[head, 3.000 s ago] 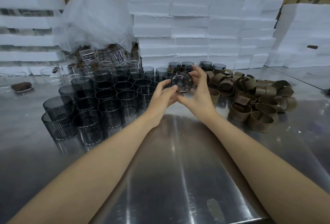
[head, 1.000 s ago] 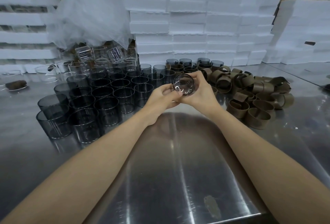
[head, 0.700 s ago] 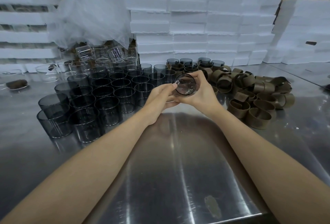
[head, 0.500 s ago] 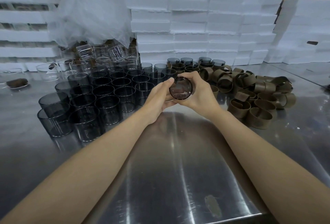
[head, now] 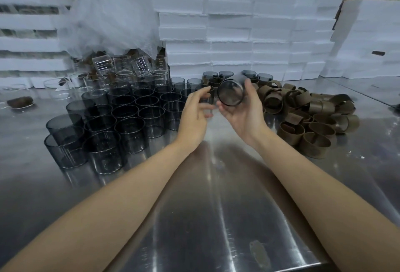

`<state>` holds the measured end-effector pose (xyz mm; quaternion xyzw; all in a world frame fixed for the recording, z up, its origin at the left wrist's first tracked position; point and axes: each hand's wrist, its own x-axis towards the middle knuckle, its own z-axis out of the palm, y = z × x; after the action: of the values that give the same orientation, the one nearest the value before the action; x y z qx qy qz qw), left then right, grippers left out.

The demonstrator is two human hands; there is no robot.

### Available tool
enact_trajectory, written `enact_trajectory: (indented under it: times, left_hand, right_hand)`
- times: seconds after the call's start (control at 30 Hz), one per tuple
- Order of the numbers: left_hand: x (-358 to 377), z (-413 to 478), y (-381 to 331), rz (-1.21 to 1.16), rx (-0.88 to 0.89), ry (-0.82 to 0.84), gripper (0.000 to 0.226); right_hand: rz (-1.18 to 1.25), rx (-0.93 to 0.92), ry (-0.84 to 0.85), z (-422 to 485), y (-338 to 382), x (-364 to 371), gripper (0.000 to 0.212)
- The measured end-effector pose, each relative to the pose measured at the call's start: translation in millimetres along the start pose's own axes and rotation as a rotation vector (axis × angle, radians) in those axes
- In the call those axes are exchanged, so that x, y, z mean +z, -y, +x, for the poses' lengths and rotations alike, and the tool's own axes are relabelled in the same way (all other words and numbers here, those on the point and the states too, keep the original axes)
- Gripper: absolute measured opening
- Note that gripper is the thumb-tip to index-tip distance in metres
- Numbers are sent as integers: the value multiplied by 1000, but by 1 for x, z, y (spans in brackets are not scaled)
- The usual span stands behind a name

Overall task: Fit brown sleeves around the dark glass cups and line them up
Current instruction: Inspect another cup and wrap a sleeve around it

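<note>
The right hand (head: 242, 112) grips a dark glass cup (head: 230, 93), thumb and fingers curled round its wall. The cup is tipped on its side above the middle of the steel tabletop (head: 216, 206), smoky and see-through, one round end facing us. The left hand (head: 194, 115) hovers just beside it, fingers loosely spread, holding nothing.

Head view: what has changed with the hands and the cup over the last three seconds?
The left hand has let go of the dark glass cup and drawn away leftward, fingers loose and blurred. The right hand now holds the cup alone, tipped on its side, one end facing the camera. Unchanged: the block of bare cups on the left, the pile of brown sleeves on the right.
</note>
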<state>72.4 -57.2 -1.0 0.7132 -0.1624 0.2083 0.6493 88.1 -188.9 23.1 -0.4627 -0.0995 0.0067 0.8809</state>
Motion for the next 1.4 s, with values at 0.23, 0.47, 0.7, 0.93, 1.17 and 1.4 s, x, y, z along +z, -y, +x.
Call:
enact_trajectory:
  times: [0.23, 0.47, 0.7, 0.93, 1.17, 1.4]
  left_hand:
    - [2, -7, -8, 17, 18, 128, 70]
    - [4, -8, -12, 39, 71, 81, 56]
    - [2, -3, -6, -51, 55, -20, 30]
    - [1, 2, -8, -210, -109, -111, 31]
    - [2, 2, -3, -171, -152, 52, 26]
    - [-1, 3, -1, -174, -129, 2, 32]
  right_hand:
    - [67, 366, 198, -7, -17, 6, 51]
    - [22, 407, 224, -3, -19, 2, 49]
    - [-14, 486, 228, -4, -15, 2, 58]
    - [-5, 533, 197, -5, -14, 0, 49]
    - [26, 528, 156, -4, -13, -6, 52]
    - [59, 573, 181, -2, -15, -6, 44]
